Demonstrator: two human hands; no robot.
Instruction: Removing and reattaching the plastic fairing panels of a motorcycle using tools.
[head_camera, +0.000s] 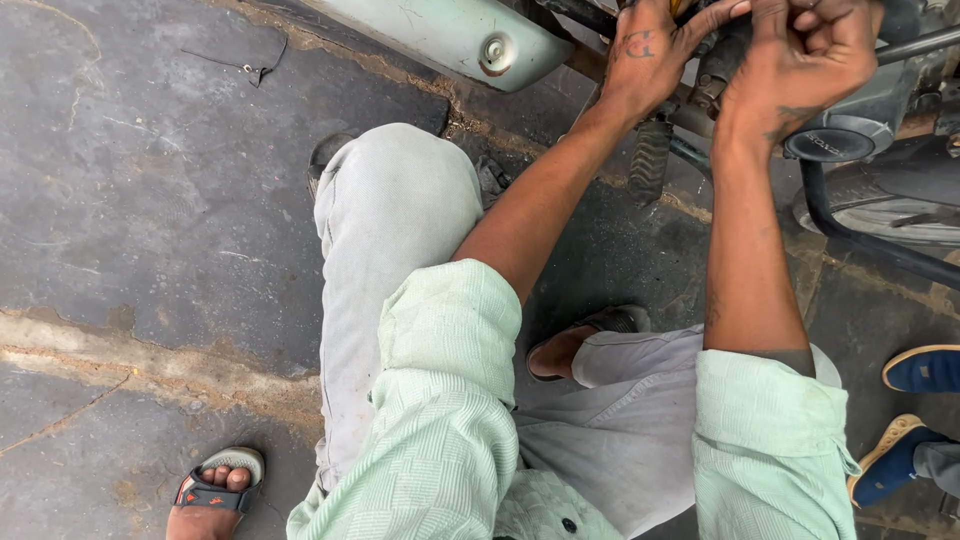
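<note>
Head view: left hand (650, 50) and right hand (805, 55) press into the motorcycle's engine parts (715, 85); right fingers curled tight, left grip cannot be told.

Fingers (800, 20) cropped by top edge

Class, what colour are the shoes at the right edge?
Blue shoes with tan soles, seen in the head view.

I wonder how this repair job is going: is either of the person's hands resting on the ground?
No, both the left hand and the right hand are raised and working at the motorcycle, well above the stone floor.
</note>
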